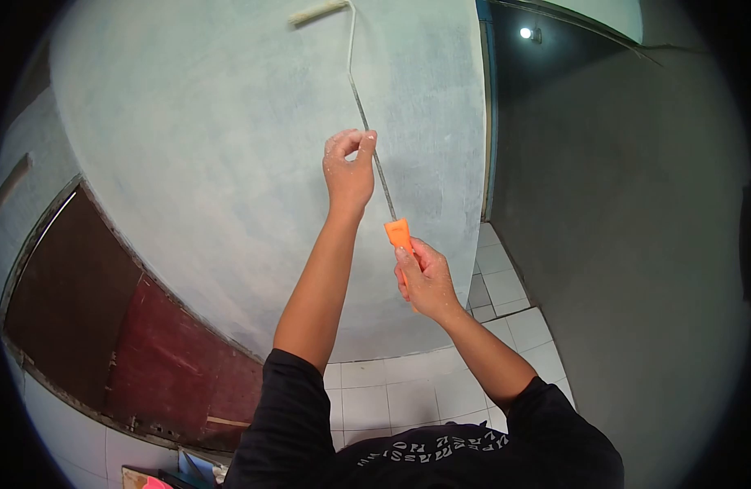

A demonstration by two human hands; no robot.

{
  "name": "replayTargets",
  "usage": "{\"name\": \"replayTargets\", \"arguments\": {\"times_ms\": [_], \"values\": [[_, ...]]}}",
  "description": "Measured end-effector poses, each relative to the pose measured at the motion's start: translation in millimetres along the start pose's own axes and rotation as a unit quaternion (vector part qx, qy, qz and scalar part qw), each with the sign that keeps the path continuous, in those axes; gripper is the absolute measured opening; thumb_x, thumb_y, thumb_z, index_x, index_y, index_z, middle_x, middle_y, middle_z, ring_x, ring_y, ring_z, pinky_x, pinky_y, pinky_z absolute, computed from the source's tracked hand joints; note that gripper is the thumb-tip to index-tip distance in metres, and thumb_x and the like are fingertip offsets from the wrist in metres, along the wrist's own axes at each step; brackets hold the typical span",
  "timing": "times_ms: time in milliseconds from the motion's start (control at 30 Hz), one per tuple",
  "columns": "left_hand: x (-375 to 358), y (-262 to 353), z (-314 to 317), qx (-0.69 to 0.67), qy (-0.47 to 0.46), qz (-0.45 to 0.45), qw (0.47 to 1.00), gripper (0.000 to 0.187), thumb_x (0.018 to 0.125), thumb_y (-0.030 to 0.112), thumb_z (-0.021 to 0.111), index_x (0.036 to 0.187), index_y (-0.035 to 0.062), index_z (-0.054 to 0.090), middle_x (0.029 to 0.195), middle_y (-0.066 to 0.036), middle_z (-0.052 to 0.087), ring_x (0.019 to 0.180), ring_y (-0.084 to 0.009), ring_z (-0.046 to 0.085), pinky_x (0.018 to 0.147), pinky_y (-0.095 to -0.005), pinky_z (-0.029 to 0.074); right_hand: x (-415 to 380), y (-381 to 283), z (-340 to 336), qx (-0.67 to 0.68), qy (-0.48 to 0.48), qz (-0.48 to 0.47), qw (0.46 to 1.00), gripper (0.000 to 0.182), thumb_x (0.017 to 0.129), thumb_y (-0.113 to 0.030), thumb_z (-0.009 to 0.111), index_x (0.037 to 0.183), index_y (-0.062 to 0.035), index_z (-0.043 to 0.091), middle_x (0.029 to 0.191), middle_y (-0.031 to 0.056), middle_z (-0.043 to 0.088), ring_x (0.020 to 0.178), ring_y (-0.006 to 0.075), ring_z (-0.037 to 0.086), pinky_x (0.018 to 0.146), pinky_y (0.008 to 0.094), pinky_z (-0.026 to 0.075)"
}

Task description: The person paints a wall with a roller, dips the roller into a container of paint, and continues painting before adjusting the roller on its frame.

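A paint roller (360,106) with a long thin metal rod is held up in front of the wall. Its pale roller sleeve (318,12) is at the top of the view, over the wall surface and slightly blurred. My right hand (427,281) wraps round the orange handle (398,232) at the lower end. Higher up, my left hand (348,167) has its fingers curled, with thumb and fingertips closed on the middle of the rod. White specks dot both hands. The pale, patchy wall (229,163) fills the space behind the roller.
White floor tiles (412,403) lie below. To the right stands a dark grey wall (620,244) beside a blue door frame (488,106), with a lit bulb (527,33) above. Dark red boards (167,354) are at lower left, near a pink item (155,483).
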State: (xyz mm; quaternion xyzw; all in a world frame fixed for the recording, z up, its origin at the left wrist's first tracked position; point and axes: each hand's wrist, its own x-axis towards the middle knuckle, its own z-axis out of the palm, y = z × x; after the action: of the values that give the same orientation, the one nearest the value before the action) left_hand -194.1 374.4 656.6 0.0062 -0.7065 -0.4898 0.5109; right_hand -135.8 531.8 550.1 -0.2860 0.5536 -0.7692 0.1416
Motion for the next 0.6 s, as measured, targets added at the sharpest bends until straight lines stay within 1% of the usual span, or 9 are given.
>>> {"name": "replayTargets", "arguments": {"times_ms": [100,200,267,300,367,433,500,567,600], "values": [[14.4,8.4,-6.4,0.008,0.026,0.024,0.999,0.024,0.087,0.027,0.07,0.09,0.0028,0.07,0.113,-0.011,0.058,0.098,-0.0209,0.06,0.088,-0.0351,0.046,17.0,-2.4,4.9,-0.008,-0.014,-0.01,1.0,0.033,0.099,-0.026,0.053,0.121,-0.0012,0.056,0.063,-0.0032,0.046,0.05,0.0047,0.041,0.044,0.0236,0.037],[21.1,9.1,-15.7,0.075,0.017,0.007,0.997,0.025,0.087,0.027,0.07,0.091,0.0023,0.069,0.114,-0.012,0.057,0.097,-0.0223,0.06,0.087,-0.0356,0.047,32.7,7.7,8.1,0.006,-0.036,-0.002,0.999,0.03,0.099,-0.026,0.054,0.118,-0.0027,0.055,0.063,-0.0026,0.047,0.049,0.0059,0.044,0.044,0.0243,0.038],[20.3,-11.0,-23.8,0.135,0.004,0.047,0.99,0.023,0.087,0.026,0.07,0.093,0.0039,0.069,0.109,-0.013,0.059,0.094,-0.0252,0.06,0.086,-0.0368,0.048,40.1,27.6,9.9,-0.009,-0.067,0.024,0.997,0.031,0.1,-0.026,0.049,0.123,-0.0048,0.05,0.063,-0.0018,0.045,0.045,0.0073,0.042,0.042,0.0246,0.037],[15.6,-25.8,-28.5,0.142,0.007,0.045,0.989,0.023,0.087,0.026,0.07,0.093,0.0039,0.069,0.109,-0.013,0.059,0.094,-0.0252,0.06,0.086,-0.0368,0.048,39.2,42.1,10.4,-0.005,-0.073,0.027,0.997,0.031,0.1,-0.026,0.049,0.123,-0.0048,0.05,0.063,-0.0018,0.045,0.045,0.0073,0.042,0.042,0.0246,0.037],[-4.8,-63.9,-39.7,0.195,-0.037,0.123,0.972,0.021,0.086,0.027,0.07,0.092,0.0061,0.069,0.101,-0.014,0.061,0.093,-0.0284,0.06,0.084,-0.0386,0.048,27.5,83.3,8.9,-0.014,-0.057,0.029,0.998,0.029,0.099,-0.031,0.051,0.112,-0.0055,0.051,0.063,0.0001,0.049,0.049,0.0089,0.05,0.045,0.0262,0.041],[-41.8,-104.3,-47.1,0.202,-0.059,0.089,0.973,0.019,0.085,0.026,0.071,0.088,0.0075,0.069,0.095,-0.014,0.062,0.093,-0.0297,0.06,0.081,-0.0397,0.049,11.5,146.6,6.3,-0.025,-0.039,0.04,0.998,0.032,0.099,-0.031,0.05,0.12,-0.0061,0.05,0.067,0.001,0.051,0.049,0.0096,0.05,0.049,0.0266,0.044],[-94.8,-139.1,-52.5,0.211,-0.066,0.061,0.973,0.019,0.085,0.025,0.073,0.087,0.007,0.068,0.096,-0.014,0.062,0.092,-0.0296,0.06,0.079,-0.0398,0.049,-11.0,223.7,-1.2,-0.071,-0.031,0.014,0.997,0.03,0.102,-0.027,0.045,0.124,-0.0062,0.047,0.071,-0.0002,0.047,0.05,0.0072,0.046,0.045,0.0245,0.041],[-142.0,-168.9,-50.5,0.189,-0.049,-0.004,0.981,0.012,0.085,0.017,0.072,0.084,0.0064,0.066,0.097,-0.01,0.064,0.09,-0.0237,0.063,0.074,-0.0358,0.051,-33.7,259.5,-5.0,-0.095,-0.018,-0.006,0.995,0.031,0.102,-0.027,0.043,0.124,-0.0058,0.046,0.071,-0.0006,0.047,0.051,0.0072,0.046,0.046,0.0238,0.041],[-146.4,-169.8,-47.9,0.19,-0.05,0.0,0.981,0.012,0.085,0.017,0.072,0.084,0.0064,0.066,0.097,-0.01,0.064,0.09,-0.0237,0.063,0.074,-0.0358,0.051,-33.2,261.6,-4.8,-0.092,-0.017,-0.01,0.996,0.031,0.102,-0.027,0.043,0.124,-0.0058,0.046,0.071,-0.0006,0.047,0.051,0.0072,0.046,0.046,0.0238,0.041]]}}
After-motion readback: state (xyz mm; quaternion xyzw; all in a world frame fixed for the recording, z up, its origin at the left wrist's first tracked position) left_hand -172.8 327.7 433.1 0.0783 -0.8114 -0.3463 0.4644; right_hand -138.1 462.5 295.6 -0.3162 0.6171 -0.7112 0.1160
